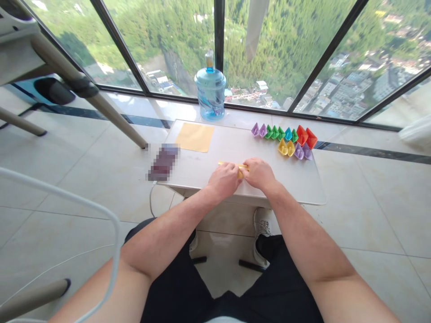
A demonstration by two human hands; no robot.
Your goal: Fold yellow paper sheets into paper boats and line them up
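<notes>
The white table (232, 140) stood before the window (161, 45). Clock positions were taken from my hands. My left hand (225, 176) was nearly closed, fingers curled over the folded paper (240, 173); my right hand (259, 173) pinched its 3 o'clock end. The folded paper lay between the table's centre and its 6 o'clock edge. Yellow sheet (195, 137): 10 o'clock. Bottle (211, 96): 11 o'clock. Paper boats (283, 148), in two rows: 2 o'clock.
</notes>
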